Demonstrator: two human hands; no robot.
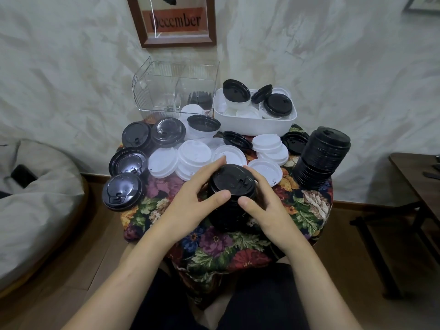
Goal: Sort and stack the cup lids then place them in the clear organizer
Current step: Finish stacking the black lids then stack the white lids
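Four black lids (123,195) lie flat at the left edge of the surface (214,244), which is draped in a floral cloth. Some may be short piles; I cannot tell.

Several loose white lids (194,153) overlap just right of them, mid-surface.

One clear organizer (142,91) stands behind these against the wall, split by a divider. A few black and white lids show through its right-hand part.

One black stack (232,210) stands upright at centre near the front edge, its base seemingly on the cloth.
- The left hand (190,198) wraps its left flank, thumb on the near side just below the top lid.
- The right hand (266,210) mirrors it on the right flank.
- Both hands grip the stack and hold nothing else.

Handling, as I judge it:
- The lids are thin moulded plastic: very light, stiff at the rim, springy in the dome and smooth enough to slip.
- Nested lids stay together by friction alone, so I expect the column to shear or fan out if it is squeezed high up.
- The best hold is on both flanks, low to middle, with a finger capping the top lid.

One white tub (257,128) sits right of the organizer, heaped with mixed lids.

One tall black stack (321,158) stands at far right, well apart from the hands. It looks tilted, though the wide lens may exaggerate this.
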